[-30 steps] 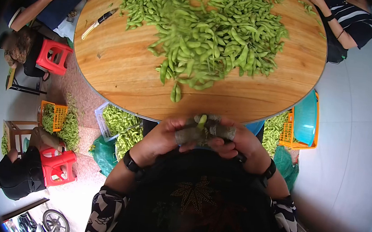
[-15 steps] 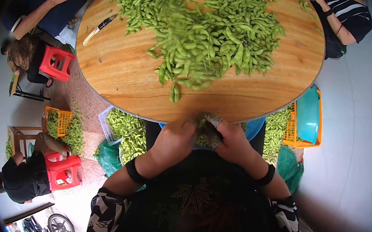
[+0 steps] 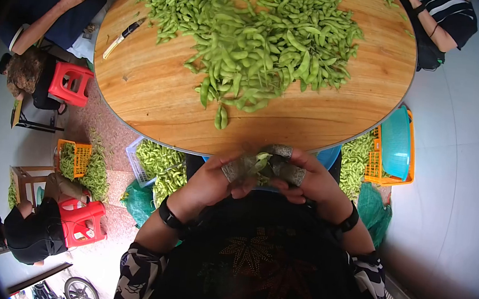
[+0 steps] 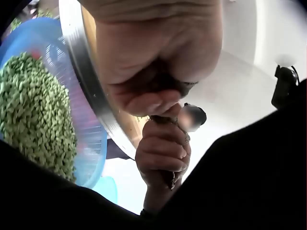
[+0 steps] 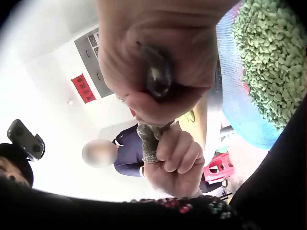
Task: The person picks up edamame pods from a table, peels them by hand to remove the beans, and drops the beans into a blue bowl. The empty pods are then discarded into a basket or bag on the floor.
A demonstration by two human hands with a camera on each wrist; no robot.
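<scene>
Left hand (image 3: 215,179) and right hand (image 3: 307,181) drew apart, pod (image 3: 262,161) exposed between

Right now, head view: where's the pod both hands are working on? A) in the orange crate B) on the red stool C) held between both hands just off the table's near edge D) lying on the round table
C: the left hand and right hand pinch the green pod between their wrapped fingertips, just below the wooden table rim.

You are holding your left hand (image 3: 216,176) and right hand (image 3: 307,181) together in front of your chest, taped fingers (image 3: 236,168) curling inward, thumbs meeting, both wrists bending.
</scene>
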